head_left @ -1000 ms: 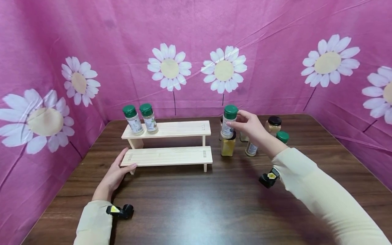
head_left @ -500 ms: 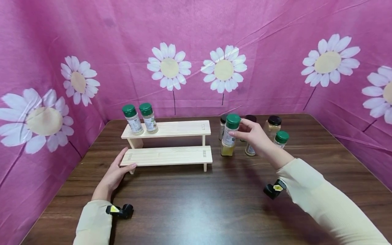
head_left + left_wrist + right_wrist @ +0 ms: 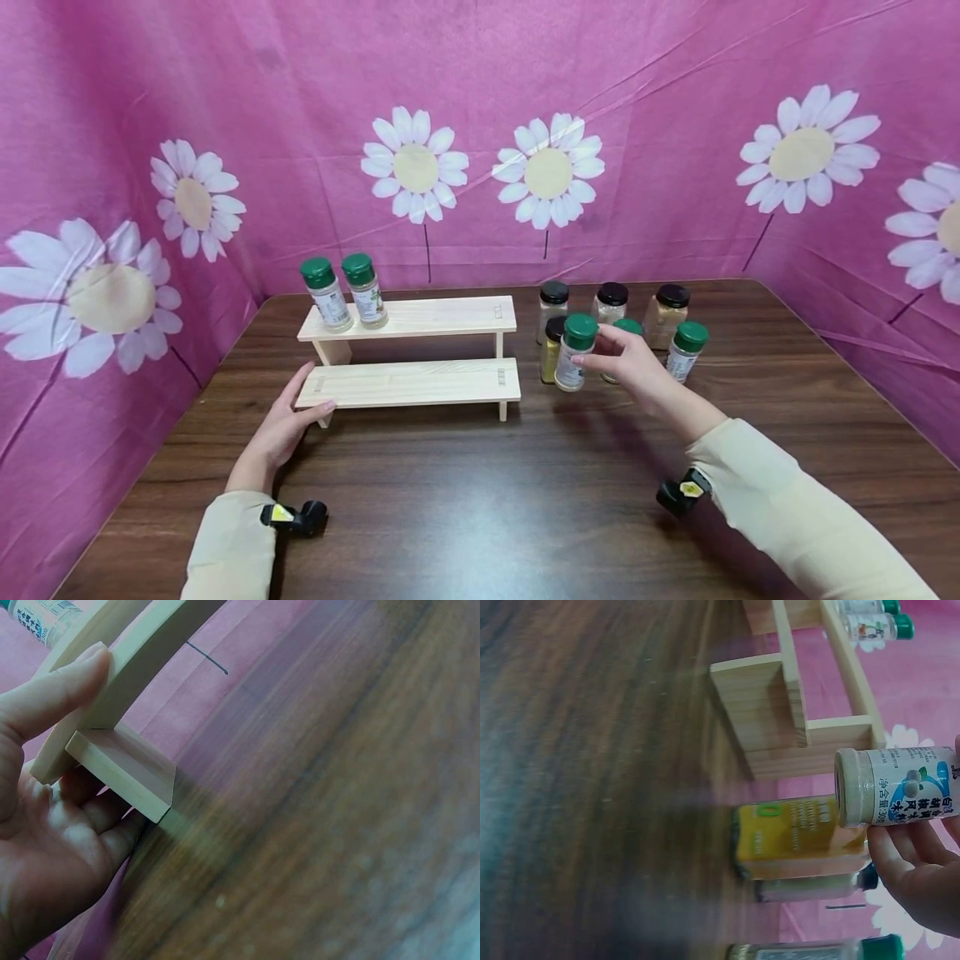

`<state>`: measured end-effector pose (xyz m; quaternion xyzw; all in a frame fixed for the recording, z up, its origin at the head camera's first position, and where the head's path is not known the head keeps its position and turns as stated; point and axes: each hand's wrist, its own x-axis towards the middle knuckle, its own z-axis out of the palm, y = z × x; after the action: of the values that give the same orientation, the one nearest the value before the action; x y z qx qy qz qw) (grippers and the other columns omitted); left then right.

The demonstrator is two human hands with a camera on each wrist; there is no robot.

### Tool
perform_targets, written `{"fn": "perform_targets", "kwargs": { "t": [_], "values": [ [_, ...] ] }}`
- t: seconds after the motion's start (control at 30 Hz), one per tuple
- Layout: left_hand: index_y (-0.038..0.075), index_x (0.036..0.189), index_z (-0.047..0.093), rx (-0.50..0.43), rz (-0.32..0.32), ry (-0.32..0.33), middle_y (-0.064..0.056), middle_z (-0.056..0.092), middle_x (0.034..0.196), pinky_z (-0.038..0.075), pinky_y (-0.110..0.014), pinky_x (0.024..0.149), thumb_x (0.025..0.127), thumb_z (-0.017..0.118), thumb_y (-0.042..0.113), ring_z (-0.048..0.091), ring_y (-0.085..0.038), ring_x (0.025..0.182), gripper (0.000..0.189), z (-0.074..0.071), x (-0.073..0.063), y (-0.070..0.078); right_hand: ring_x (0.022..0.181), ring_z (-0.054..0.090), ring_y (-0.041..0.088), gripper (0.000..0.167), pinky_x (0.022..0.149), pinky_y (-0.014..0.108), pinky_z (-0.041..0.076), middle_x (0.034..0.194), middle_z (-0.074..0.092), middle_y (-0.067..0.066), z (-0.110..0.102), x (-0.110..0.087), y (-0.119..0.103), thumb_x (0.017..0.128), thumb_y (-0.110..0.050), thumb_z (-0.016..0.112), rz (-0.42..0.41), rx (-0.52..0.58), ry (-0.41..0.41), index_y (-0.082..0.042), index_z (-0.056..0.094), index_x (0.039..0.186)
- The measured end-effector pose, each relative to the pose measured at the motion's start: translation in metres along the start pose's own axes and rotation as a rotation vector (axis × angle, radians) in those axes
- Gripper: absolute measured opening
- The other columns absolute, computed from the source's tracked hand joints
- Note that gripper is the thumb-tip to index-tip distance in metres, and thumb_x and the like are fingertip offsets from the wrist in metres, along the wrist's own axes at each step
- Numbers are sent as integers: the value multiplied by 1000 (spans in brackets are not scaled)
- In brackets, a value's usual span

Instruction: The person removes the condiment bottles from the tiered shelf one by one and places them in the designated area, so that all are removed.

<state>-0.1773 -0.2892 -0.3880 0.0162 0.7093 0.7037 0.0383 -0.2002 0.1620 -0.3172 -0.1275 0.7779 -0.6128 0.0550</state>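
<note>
My left hand (image 3: 272, 432) holds the left end of the two-tier wooden rack (image 3: 408, 383) at its lower board. In the left wrist view, the thumb lies on the board and the fingers go behind the short leg (image 3: 127, 772). A green-capped spice bottle (image 3: 569, 372) with a white label is pinched between the thumb and fingers of my right hand (image 3: 632, 367). It stands off the table, right beside a black-capped yellow spice jar (image 3: 549, 358), partly covering it. The right wrist view shows the bottle's base (image 3: 847, 787). Two green-capped bottles (image 3: 330, 304) stand at the upper board's left end.
Behind the right hand stand several more jars: black-capped ones (image 3: 553, 304), (image 3: 666, 321) at the back and a green-capped bottle (image 3: 681, 360) at the right. Another green cap (image 3: 628, 327) is partly hidden by the hand. A pink flowered cloth (image 3: 480, 233) hangs behind the table (image 3: 450, 500).
My right hand has lowered the green-capped bottle from above the yellow jar to beside it, moving slightly right and toward me. The left hand and the rack have stayed put.
</note>
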Motion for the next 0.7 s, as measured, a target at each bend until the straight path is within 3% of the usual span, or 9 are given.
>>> {"fn": "perform_targets", "kwargs": {
  "t": [0.7],
  "values": [
    [7, 138, -2, -24, 5, -4, -18, 6, 139, 20, -25, 97, 80, 55, -3, 20, -21, 119, 82, 0, 0, -2, 93, 49, 18, 51, 80, 33, 39, 109, 53, 16, 8, -7, 32, 74, -11, 67, 48, 20, -34, 6, 46, 117]
  ]
}}
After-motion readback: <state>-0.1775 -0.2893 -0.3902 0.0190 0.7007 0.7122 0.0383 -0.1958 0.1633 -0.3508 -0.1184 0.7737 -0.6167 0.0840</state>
